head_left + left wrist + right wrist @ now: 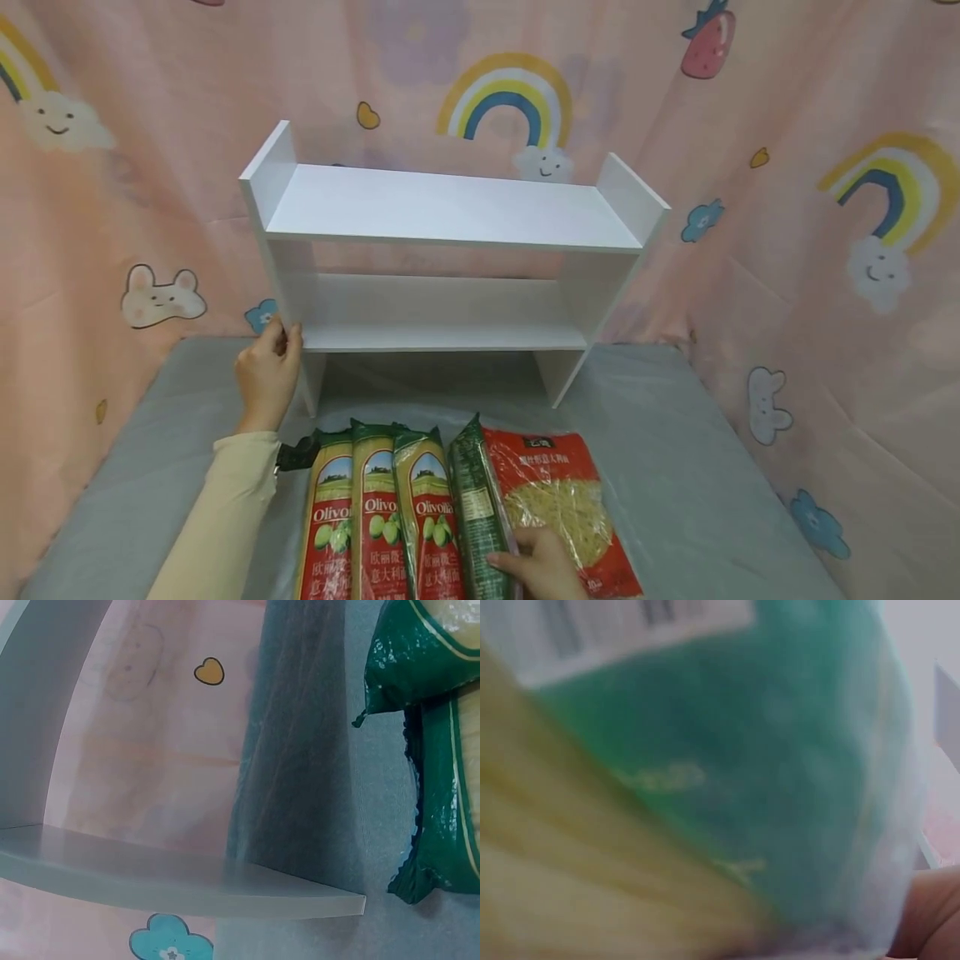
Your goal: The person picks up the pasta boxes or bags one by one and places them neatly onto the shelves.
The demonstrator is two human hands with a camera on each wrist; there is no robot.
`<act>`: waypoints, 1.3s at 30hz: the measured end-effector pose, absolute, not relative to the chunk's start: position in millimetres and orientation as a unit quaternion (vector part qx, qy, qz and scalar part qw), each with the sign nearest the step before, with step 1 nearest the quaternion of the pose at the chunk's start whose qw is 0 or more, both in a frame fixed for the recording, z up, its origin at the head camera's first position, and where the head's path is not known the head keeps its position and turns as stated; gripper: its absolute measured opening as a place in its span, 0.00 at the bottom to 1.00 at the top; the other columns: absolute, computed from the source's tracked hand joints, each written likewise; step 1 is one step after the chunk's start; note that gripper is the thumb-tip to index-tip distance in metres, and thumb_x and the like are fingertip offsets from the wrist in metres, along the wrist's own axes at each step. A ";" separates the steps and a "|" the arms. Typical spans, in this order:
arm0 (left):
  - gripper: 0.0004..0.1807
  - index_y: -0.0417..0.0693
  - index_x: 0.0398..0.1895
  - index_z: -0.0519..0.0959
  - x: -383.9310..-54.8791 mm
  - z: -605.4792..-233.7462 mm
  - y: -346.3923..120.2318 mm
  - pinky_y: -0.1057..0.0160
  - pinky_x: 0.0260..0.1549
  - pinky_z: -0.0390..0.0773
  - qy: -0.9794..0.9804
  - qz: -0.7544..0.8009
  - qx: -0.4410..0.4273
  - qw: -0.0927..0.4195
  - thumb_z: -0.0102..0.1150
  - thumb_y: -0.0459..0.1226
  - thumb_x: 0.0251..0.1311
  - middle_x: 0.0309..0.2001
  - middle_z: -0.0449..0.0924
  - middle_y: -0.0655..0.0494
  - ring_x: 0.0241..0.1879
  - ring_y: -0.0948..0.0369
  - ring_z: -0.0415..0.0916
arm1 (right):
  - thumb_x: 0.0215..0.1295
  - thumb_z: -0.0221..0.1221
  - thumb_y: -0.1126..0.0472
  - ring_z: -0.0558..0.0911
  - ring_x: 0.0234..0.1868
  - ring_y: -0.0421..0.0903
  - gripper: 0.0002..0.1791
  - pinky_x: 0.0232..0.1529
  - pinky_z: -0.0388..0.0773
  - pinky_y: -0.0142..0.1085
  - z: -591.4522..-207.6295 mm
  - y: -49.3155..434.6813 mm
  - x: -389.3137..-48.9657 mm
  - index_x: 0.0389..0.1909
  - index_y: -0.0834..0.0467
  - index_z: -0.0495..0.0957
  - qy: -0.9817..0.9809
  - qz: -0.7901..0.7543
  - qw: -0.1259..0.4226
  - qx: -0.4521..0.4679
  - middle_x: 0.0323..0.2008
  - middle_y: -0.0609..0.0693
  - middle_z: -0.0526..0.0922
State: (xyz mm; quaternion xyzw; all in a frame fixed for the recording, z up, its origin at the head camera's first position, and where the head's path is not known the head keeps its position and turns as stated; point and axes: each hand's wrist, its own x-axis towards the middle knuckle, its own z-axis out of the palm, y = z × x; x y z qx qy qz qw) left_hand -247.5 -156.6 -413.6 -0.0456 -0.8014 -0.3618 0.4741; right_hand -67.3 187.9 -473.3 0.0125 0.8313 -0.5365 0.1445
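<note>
Pasta packet: the dark green spaghetti packet (476, 508) lies tilted on its edge among the row on the grey table (697, 500), leaning on the red macaroni bag (558, 500).
Right hand: the right hand (543, 567) has fingers curled over the green packet's lower end; the thumb side is hidden.
Left hand: the left hand (266, 379) grips the left upright of the white shelf (450, 250), fingers wrapped round its front edge.
Risk of slipping: held only by one end, the long packet could droop or slide out of the grasp.
Risk of knocking: lifting it may drag the three Olivoila packets (378, 517) just beside it.
Risk at shelf: the light shelf might shift if the packet bumps it.
</note>
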 end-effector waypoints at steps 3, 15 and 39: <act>0.06 0.30 0.30 0.76 -247.6 -411.4 -156.3 0.42 0.22 0.74 -0.800 -0.365 -0.050 0.474 0.58 0.28 0.60 0.21 0.79 0.35 0.21 0.41 0.78 | 0.54 0.67 0.63 0.63 0.09 0.34 0.18 0.13 0.62 0.30 -470.5 189.2 -67.5 0.13 0.56 0.69 0.817 -0.554 0.154 0.024 0.08 0.40 0.63; 0.09 0.33 0.24 0.72 -248.9 -408.0 -157.1 0.44 0.18 0.72 -0.797 -0.355 -0.059 0.485 0.58 0.28 0.60 0.16 0.76 0.38 0.17 0.43 0.76 | 0.57 0.66 0.62 0.76 0.16 0.40 0.14 0.20 0.75 0.34 -445.2 184.9 -68.6 0.28 0.73 0.82 0.812 -0.574 0.095 0.048 0.18 0.53 0.81; 0.06 0.30 0.32 0.77 -245.2 -415.9 -158.5 0.45 0.17 0.75 -0.803 -0.357 -0.076 0.471 0.59 0.28 0.60 0.19 0.78 0.36 0.18 0.43 0.77 | 0.48 0.70 0.70 0.64 0.10 0.30 0.14 0.13 0.64 0.27 -364.3 168.9 -86.8 0.14 0.53 0.77 0.847 -0.439 -0.275 -0.116 0.09 0.37 0.68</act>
